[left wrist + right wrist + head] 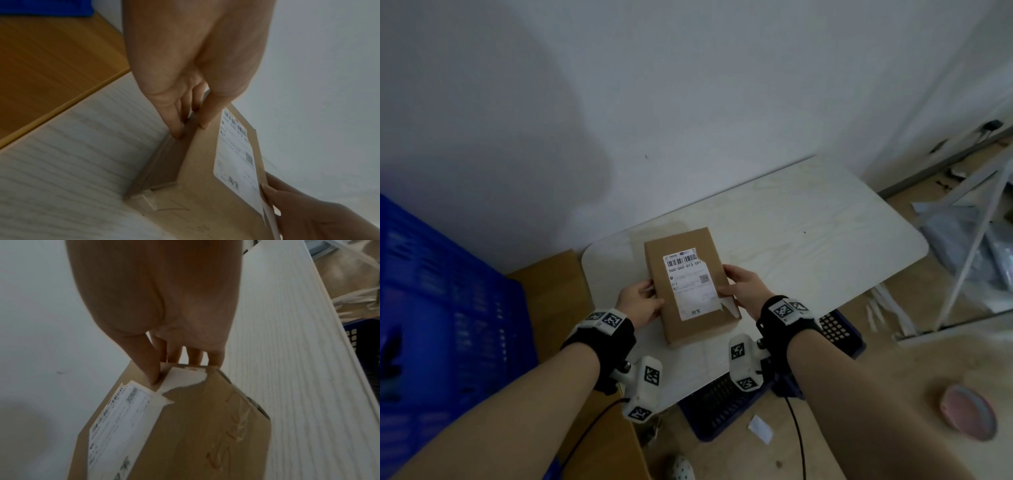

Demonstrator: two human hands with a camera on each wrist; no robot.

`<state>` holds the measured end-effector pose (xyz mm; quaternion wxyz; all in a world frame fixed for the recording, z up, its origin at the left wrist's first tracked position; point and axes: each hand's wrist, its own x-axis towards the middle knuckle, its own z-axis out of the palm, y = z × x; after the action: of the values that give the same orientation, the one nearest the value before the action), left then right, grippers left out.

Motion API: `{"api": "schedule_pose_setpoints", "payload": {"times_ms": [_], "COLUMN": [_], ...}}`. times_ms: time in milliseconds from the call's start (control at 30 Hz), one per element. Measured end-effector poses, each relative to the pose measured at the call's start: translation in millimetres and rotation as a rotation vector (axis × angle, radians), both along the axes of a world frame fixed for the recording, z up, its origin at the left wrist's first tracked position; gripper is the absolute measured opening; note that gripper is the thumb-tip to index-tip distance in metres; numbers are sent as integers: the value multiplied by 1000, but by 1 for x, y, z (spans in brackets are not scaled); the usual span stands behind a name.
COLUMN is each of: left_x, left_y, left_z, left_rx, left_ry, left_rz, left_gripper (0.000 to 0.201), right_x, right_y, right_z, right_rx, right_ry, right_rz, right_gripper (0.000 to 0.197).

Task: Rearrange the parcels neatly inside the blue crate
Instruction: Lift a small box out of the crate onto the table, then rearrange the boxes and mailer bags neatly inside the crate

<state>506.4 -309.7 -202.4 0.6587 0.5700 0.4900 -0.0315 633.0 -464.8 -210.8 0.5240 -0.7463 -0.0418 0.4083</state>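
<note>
A brown cardboard parcel (688, 284) with a white shipping label lies flat at the white table's (808, 240) front left. My left hand (642, 301) grips its left long side, thumb on top and fingers down the side wall. My right hand (741, 287) grips the right long side the same way. In the left wrist view the left hand's fingertips (179, 131) press the parcel (197, 178) side. In the right wrist view the thumb sits on the parcel (185, 426) beside the torn label edge. A large blue crate (441, 308) stands at the far left.
A brown cardboard surface (548, 284) lies between the blue crate and the table. A smaller dark blue crate (729, 404) sits on the floor under the table's front edge. A pink round lid (967, 411) lies on the floor at right, with plastic wrap and metal bars (976, 246) beyond.
</note>
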Motion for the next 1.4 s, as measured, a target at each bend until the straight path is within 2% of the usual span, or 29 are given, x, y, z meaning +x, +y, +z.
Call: {"api": "schedule_pose_setpoints", "payload": {"times_ms": [100,200,367,433,600,733,1000,1100,1233,1400], "left_x": [-2,-3,-9,-13,-23,-36,-83,-111,-161,-245], "left_y": [2,1,8,11,15,14,44,66,104,157], "left_z": [-5,3,36,54,109,158,249,278,299,298], "left_rx": [41,119,509,572,698,903,1225,1338,1419,1468], "left_ry": [-13,9,131,147,146,58,11,19,64,152], "left_rz": [-27,-116,-486,-567,-643,-716,-893,-899,-864,-806], "left_gripper": [59,52,45,44,47,40,42,40,37,36], "right_x": [-2,-4,-14,-19,-39,-59,-113,-139,-180,-243], "right_y": [4,6,7,8,14,21,60,83,121,176], "right_z": [2,8,35,54,116,169,253,275,295,300], "right_rx": [-46,-120,-288,-343,-535,-646,-650,-636,-613,-570], "right_ry": [-80,-167,-327,-389,-649,-799,-1004,-1060,-1130,-1172], "right_rz": [28,65,185,241,391,475,443,435,456,539], "right_gripper": [53,52,55,55,48,46,44,44,46,46]}}
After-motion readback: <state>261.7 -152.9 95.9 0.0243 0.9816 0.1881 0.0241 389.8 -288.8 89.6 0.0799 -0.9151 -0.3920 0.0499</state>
